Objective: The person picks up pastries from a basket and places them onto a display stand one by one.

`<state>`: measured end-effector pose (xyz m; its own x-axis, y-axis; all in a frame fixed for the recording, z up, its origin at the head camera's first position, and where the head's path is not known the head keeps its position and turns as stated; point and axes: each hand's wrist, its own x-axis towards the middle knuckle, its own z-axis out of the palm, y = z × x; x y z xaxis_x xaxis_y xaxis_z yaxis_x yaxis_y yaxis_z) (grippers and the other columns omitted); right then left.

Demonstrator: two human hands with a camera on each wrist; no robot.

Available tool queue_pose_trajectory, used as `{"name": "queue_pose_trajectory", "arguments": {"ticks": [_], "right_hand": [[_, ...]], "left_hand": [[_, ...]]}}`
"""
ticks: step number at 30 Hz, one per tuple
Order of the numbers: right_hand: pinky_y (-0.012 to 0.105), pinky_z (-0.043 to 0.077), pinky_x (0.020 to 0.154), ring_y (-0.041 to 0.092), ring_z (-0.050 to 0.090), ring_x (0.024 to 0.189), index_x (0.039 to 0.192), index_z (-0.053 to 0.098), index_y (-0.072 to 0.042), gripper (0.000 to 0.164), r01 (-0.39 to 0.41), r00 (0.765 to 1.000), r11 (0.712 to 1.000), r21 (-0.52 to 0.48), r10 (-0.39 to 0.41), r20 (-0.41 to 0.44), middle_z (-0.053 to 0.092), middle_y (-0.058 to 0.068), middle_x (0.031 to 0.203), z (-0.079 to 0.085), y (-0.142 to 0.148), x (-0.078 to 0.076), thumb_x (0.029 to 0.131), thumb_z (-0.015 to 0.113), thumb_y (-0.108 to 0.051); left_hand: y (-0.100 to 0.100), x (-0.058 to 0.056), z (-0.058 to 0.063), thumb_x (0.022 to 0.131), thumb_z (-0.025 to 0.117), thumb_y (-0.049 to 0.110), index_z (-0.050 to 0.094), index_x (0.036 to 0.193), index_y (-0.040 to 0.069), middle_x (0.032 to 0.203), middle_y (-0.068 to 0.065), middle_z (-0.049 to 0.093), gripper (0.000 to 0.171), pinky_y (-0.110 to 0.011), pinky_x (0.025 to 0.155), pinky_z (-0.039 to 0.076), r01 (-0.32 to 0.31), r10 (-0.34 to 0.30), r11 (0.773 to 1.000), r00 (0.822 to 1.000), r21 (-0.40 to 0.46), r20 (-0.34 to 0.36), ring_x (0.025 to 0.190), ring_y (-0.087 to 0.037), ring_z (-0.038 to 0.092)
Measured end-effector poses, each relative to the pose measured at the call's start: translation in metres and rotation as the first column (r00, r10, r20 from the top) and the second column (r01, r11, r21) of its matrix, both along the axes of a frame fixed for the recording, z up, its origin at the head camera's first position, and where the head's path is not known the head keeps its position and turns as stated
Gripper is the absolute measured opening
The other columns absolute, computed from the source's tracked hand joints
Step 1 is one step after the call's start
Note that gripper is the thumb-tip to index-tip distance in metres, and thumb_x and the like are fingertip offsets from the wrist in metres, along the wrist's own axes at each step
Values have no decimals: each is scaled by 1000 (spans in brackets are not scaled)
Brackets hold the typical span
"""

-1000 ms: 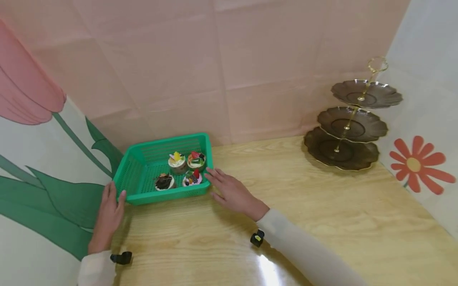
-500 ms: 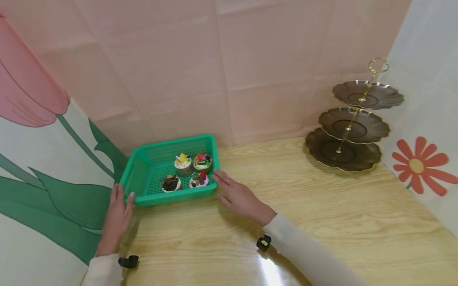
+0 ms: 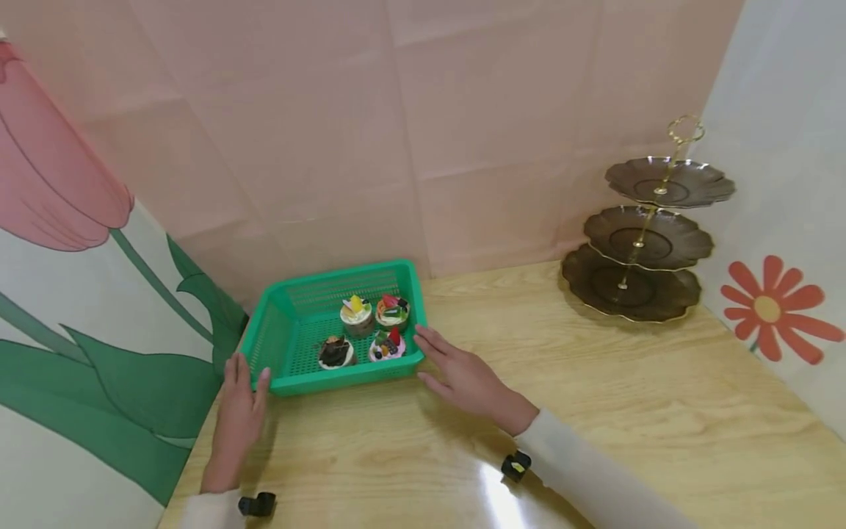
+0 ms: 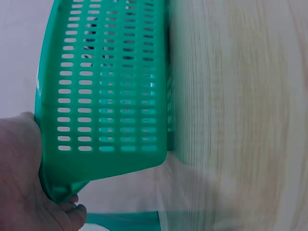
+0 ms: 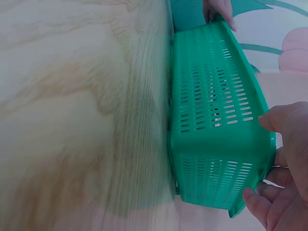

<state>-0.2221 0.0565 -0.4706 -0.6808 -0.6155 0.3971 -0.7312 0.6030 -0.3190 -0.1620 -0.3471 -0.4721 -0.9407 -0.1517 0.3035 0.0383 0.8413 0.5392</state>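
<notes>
A green plastic basket (image 3: pixel 344 378) with slotted walls sits on the wooden table, between my two hands. Inside, toward its right half, are several small cupcakes, among them a chocolate-topped one (image 3: pixel 335 353), a yellow-fruit one (image 3: pixel 357 314) and a pink berry one (image 3: pixel 387 345). My left hand (image 3: pixel 239 411) holds the front left corner, thumb on the front wall and fingers along the left side. In the left wrist view its fingertips curl past the rim. My right hand (image 3: pixel 465 378) holds the front right corner; its thumb (image 5: pixel 274 119) and fingers meet the rim on two sides.
At the back right stands a three-tier brown serving stand (image 3: pixel 621 283) with a gold rod and ring handle. A pink wall covering (image 3: pixel 489 139) rises behind the table (image 3: pixel 370 455). Flower-printed panels border both sides, the left one close to my left hand.
The basket has slid to the right along the table with the cupcakes inside, both hands travelling with it at its corners. The view has also shifted slightly; the serving stand stays in place.
</notes>
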Motion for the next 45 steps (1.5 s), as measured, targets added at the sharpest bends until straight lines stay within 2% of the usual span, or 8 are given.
{"name": "queue_pose_trajectory", "arguments": {"ticks": [5,10,14,20,31,36,43,45], "right_hand": [[29,54,69,11,72,89,156,40,-6,62,36,999,998,-46,-36,1,30,6,165,1,19,5,103,62,-31],[32,55,69,-4,63,64,155,42,-5,62,61,998,996,-62,-61,2,33,7,164,2,37,9,102,64,-30],[35,56,70,6,69,72,152,46,-3,61,77,997,993,-85,-77,1,37,8,162,5,50,14,101,67,-28],[40,57,76,28,70,107,149,50,-3,59,110,994,988,-111,-110,5,41,8,159,8,68,15,98,70,-24],[35,56,70,22,73,93,145,56,-2,55,122,992,984,-133,-127,-28,48,10,155,4,104,17,96,71,-22],[30,51,59,12,66,62,143,58,-1,53,123,992,982,-145,-127,-22,50,11,153,2,121,20,94,72,-19],[37,57,68,19,72,75,138,62,1,52,132,988,976,-174,-144,-58,55,13,148,5,145,20,89,76,-10],[30,50,57,6,58,51,137,63,0,51,141,987,974,-177,-153,-52,56,12,147,6,153,19,88,76,-8]], "left_hand": [[19,-1,0,112,37,37,7,157,-13,165,-31,3,73,-68,108,30,30,-30,1000,1000,8,-4,148,-53,18],[39,1,1,112,37,35,8,157,-13,165,-30,2,72,-66,104,37,55,-55,998,998,9,-6,143,-54,28],[53,4,2,112,35,40,5,158,-11,167,-25,-4,74,-65,102,40,65,-67,997,997,47,31,134,-53,43],[74,5,3,111,34,44,4,158,-9,168,-23,-5,77,-61,98,46,59,-63,996,997,68,52,119,-48,60],[112,4,0,111,39,40,8,158,-12,166,-28,0,76,-58,93,50,72,-73,995,997,69,12,118,-47,60],[127,7,-2,111,37,43,5,158,-10,166,-26,-4,79,-56,94,51,83,-88,993,995,82,53,113,-44,63],[151,4,1,110,41,45,3,160,-6,168,-20,-8,81,-55,98,49,99,-105,990,993,99,58,120,-44,60],[159,3,2,109,41,45,5,159,-8,168,-21,-7,81,-55,99,49,109,-114,989,993,97,42,124,-44,57]]}}
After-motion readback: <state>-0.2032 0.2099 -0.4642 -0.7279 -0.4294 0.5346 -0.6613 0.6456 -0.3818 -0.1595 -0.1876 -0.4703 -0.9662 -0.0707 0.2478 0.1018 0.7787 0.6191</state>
